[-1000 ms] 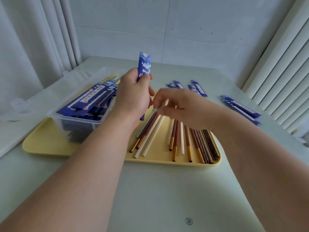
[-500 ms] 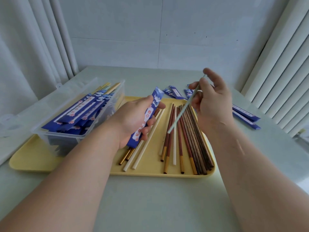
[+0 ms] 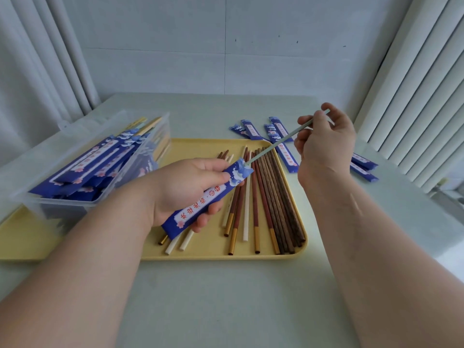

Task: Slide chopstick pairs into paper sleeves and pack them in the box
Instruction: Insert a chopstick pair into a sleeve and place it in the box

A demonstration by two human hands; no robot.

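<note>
- pale grey-green table top (image 3: 226, 302) lies nearest, with the flat yellow plastic tray (image 3: 216, 257) on it.
- loose wooden chopsticks (image 3: 273, 197) lie side by side on the tray, in dark brown, red-brown with gold ends, and cream; many are not yet sleeved.
- the left hand (image 3: 183, 189) holds the long blue paper sleeve (image 3: 200, 204) above the tray. its fingers curl under the sleeve, the thumb is laid along the top, and the open mouth points up and right.
- the writing on this sleeve is a white strip of orange-red chinese-style characters, with pink flowers and white clouds. it is upside down to the camera and i cannot read it surely; no brand is legible.
- the thin pale green chopstick (image 3: 276, 145) has its tip just at the sleeve mouth. i cannot tell whether a second stick lies behind it.
- the right hand (image 3: 324, 144) pinches the chopstick near its far end between thumb and fingers.
- the step in hand looks like insertion. the next move needs the stick kept in line with the sleeve and pushed down inside without crumpling the paper.
- the clear plastic box (image 3: 62, 212) sits on the left of the tray, already well filled with sleeved pairs (image 3: 85, 162).
- empty blue sleeves (image 3: 251, 129) lie on the table beyond the tray.
</note>
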